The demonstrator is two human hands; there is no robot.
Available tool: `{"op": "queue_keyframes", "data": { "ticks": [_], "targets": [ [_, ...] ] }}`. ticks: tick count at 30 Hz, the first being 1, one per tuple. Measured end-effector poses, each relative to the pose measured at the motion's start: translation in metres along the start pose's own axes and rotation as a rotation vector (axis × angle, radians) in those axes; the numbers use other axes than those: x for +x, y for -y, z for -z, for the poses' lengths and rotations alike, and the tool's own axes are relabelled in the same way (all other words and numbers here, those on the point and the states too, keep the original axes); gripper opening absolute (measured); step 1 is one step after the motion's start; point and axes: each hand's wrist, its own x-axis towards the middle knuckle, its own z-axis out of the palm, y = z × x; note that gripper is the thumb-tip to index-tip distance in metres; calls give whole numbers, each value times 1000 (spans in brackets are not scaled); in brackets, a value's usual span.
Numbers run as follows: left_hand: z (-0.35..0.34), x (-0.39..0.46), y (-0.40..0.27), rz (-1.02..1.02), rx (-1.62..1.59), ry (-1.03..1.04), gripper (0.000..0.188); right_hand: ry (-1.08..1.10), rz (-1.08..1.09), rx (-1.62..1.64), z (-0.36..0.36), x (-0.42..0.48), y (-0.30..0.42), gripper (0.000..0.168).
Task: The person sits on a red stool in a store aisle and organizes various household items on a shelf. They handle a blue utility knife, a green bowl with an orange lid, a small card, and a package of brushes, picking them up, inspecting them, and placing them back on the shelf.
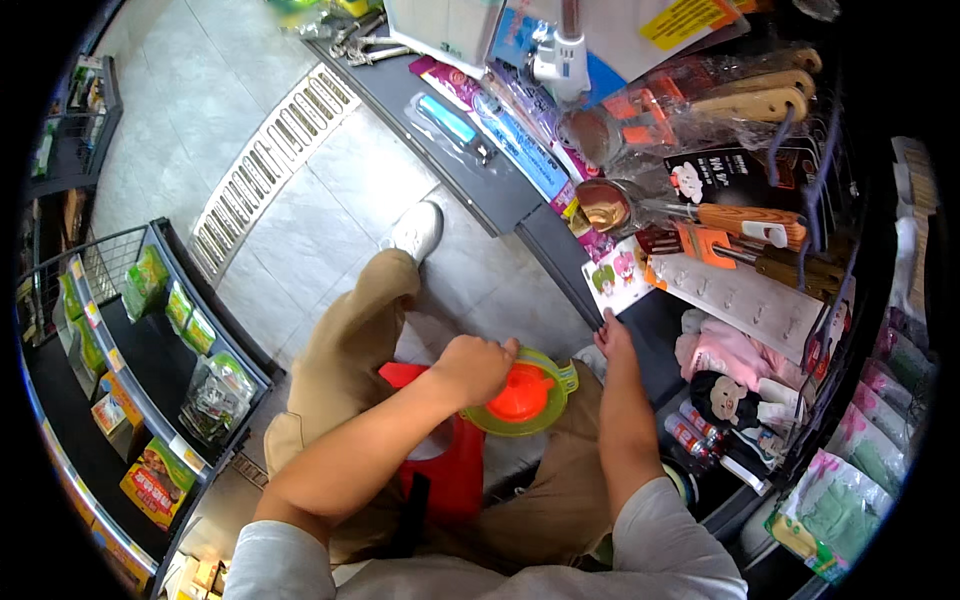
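In my left hand are plastic funnels, gripped at the rim: a red funnel lies over a yellow-green funnel with a hanging tab. My right hand pinches the lower edge of a white card with cartoon figures, at the front edge of the dark shelf. Just above that card lie a packaged metal ladle and a fork-like utensil. A white multi-hook strip extends to the right of the card.
Purple and blue packets and a blue-handled item in clear wrap lie on the shelf. Pink plush items are below the hook strip. A red plastic object is between my legs. Another shelf with green packets stands left.
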Motion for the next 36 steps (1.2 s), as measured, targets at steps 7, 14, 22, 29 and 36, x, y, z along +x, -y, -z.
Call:
{"op": "queue_keyframes", "data": {
  "ticks": [7,14,22,29,36],
  "targets": [
    [38,-3,5,-92,-118,-28,48,337,179,370,5,-101,-23,28],
    [38,0,-2,-321,-711,-5,45,326,168,146,17,-272,-55,25],
    [28,2,-21,-280,-1364,218,41,662,229,293,21,-320,-127,25],
    [4,5,-1,-319,-1189,15,41,385,389,-17,3,-345,-117,32],
    [19,-5,-7,-111,-389,-355,40,477,483,-89,-6,-391,-69,60]
  ]
}}
